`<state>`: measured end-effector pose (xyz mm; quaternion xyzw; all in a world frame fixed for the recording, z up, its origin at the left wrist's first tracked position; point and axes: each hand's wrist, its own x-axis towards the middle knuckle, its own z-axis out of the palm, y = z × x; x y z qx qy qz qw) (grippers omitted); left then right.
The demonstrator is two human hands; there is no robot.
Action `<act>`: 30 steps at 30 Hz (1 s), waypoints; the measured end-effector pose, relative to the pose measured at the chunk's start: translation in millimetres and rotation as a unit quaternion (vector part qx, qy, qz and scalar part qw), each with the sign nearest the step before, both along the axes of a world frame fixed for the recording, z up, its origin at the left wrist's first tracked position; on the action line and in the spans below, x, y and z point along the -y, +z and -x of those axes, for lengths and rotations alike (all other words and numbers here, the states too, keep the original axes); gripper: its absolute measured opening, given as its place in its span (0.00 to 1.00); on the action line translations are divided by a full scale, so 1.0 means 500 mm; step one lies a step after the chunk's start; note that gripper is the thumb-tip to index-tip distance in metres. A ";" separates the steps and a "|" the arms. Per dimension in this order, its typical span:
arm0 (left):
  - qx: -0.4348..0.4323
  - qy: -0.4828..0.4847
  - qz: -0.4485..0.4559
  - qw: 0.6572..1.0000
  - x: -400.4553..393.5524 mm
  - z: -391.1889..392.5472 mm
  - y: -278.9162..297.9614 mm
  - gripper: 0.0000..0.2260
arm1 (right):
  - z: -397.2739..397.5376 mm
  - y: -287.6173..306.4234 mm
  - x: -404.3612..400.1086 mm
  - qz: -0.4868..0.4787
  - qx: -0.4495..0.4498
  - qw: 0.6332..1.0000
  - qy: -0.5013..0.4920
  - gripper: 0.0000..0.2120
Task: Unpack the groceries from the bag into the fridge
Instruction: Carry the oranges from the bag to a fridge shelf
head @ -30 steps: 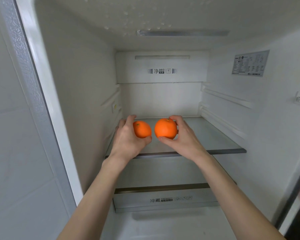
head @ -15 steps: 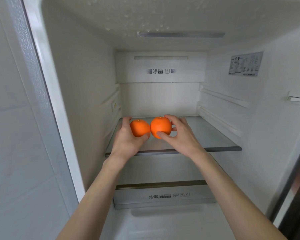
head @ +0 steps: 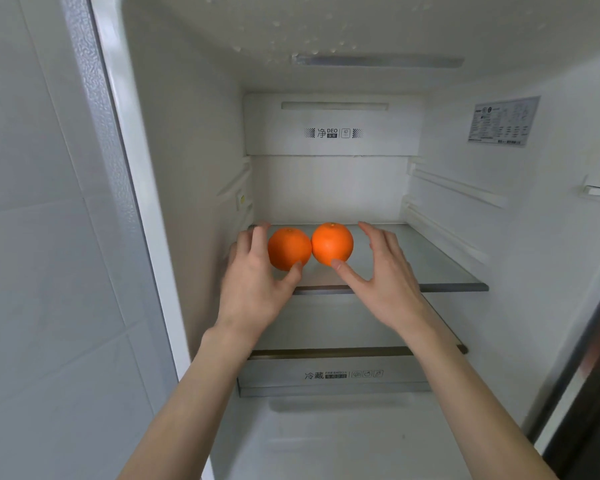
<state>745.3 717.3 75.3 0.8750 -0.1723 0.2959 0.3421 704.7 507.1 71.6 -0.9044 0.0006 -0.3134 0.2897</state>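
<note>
Bare forearms lead in from below, yours, reaching into the open fridge (head: 187, 168). Your left hand (head: 257, 285) cups loosely beside the left orange (head: 289, 248), thumb tip touching its lower edge. Your right hand (head: 385, 282) is spread wide, thumb tip just at the right orange (head: 332, 243), fingers clear of it. Both oranges sit touching each other on the glass shelf (head: 413, 271), above the labelled drawer (head: 333, 375). Farther back, the white rear panel (head: 333, 133) carries a printed logo.
</note>
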 end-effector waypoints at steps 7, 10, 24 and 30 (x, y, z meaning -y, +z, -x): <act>0.101 0.004 -0.045 0.994 -0.028 0.100 -0.038 0.22 | 0.135 -0.037 -0.023 0.159 0.063 0.981 -0.094 0.31; 0.099 -0.051 -0.030 0.993 -0.041 0.140 -0.076 0.22 | 0.202 -0.059 -0.035 0.174 0.049 0.973 -0.145 0.31; 0.027 -0.416 -0.033 0.908 0.042 0.296 -0.224 0.23 | 0.598 -0.176 -0.165 0.216 -0.072 0.867 -0.442 0.29; 0.057 -0.546 -0.018 0.836 0.118 0.476 -0.231 0.21 | 0.823 -0.185 -0.223 0.214 -0.078 0.800 -0.556 0.29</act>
